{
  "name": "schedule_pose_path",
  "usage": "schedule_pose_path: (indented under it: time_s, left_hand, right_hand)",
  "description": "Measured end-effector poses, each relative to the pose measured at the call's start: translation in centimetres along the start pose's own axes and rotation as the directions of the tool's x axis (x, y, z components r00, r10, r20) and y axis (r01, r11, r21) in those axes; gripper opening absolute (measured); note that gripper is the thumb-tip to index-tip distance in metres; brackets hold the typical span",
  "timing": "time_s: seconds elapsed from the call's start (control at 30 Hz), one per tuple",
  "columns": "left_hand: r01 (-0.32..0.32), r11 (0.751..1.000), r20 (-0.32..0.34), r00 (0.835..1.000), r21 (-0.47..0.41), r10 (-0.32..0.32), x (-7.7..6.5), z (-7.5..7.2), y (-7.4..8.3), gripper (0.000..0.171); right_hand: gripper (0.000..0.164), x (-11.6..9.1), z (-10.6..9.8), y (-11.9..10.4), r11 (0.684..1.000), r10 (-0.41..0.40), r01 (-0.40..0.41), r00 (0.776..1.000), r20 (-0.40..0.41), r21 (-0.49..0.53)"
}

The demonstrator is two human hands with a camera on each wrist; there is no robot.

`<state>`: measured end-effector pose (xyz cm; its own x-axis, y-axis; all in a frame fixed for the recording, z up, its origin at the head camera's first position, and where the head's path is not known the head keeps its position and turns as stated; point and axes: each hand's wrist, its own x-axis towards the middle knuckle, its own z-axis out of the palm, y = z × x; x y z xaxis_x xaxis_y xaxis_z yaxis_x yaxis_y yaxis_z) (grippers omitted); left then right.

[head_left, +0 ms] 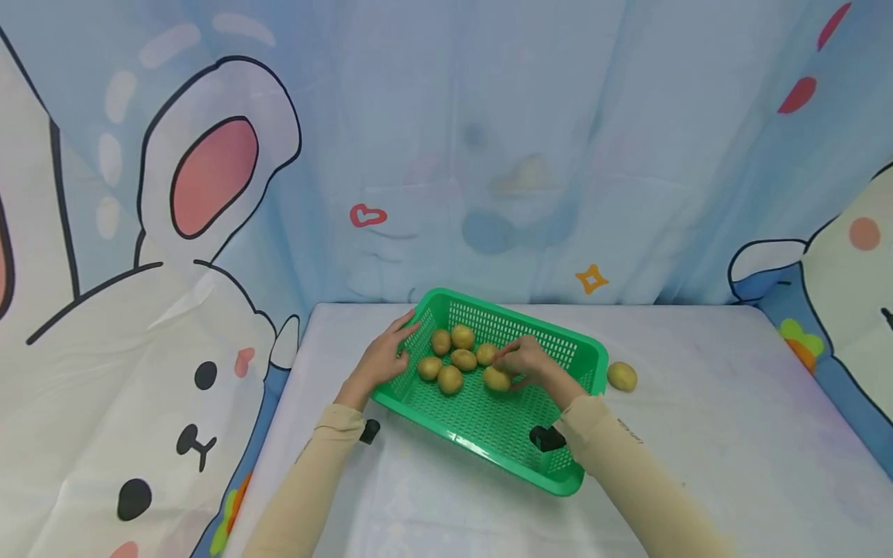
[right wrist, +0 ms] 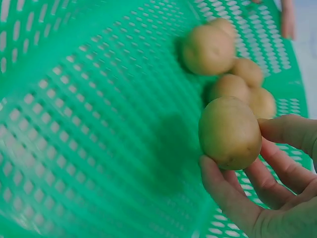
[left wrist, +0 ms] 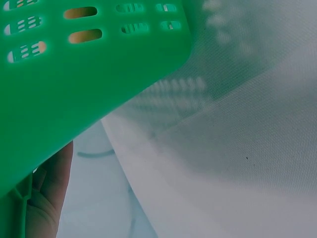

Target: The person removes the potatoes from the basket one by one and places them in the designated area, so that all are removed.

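Observation:
A green plastic basket [head_left: 481, 449] with perforated walls sits at an angle on the table. My left hand [head_left: 380, 358] grips its left end wall; in the left wrist view that wall covers most of the hand [left wrist: 49, 198]. Inside the basket, my right hand [head_left: 528, 361] pinches a potato [right wrist: 230, 133] between thumb and fingertips. The held potato casts a shadow on the basket floor. Several other potatoes [head_left: 449, 380] lie grouped in the left half of the basket, close to the held one.
One loose potato [head_left: 622, 377] lies on the white-covered table [head_left: 705, 449], just outside the basket's right end. A blue curtain [head_left: 530, 155] with cartoon prints hangs behind the table's back edge. More printed cloth [head_left: 174, 372] flanks the left side.

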<state>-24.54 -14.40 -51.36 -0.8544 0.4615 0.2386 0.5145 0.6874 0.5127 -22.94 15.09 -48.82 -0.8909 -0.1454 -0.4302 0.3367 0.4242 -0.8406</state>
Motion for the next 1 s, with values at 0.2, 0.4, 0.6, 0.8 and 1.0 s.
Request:
schedule_pose_path:
  time_s: [0.2,0.4,0.6,0.8,1.0]
  left_hand:
    - [-0.001,1.000,-0.003,1.000,0.008,0.001,0.1,0.0,0.1,0.063]
    - [0.001,1.000,-0.002,1.000,-0.011,-0.001,0.0,-0.1,0.2,0.063]
    - [0.005,1.000,0.003,1.000,-0.007,-0.005,0.0,0.1,0.1,0.064]
    - [0.010,1.000,0.007,1.000,-0.011,-0.010,-0.1,0.1,0.1,0.063]
    - [0.009,1.000,-0.005,1.000,-0.014,-0.009,-0.1,0.2,0.1,0.063]
  right_hand:
    - [0.031,-0.8,-3.9,-1.6,0.999,-0.041,0.041,0.999,-0.027,0.007]
    - [0.037,-1.9,-8.1,-2.4,0.999,-0.029,0.030,0.999,-0.046,0.023]
    - [0.045,-3.1,-11.9,-2.8,0.999,-0.033,0.035,0.997,-0.067,0.023]
    - [0.050,-3.9,-15.4,-1.2,0.998,-0.053,0.054,0.990,-0.129,0.007]
    - [0.048,-4.4,-18.8,2.1,1.000,0.020,-0.014,0.972,-0.233,0.025]
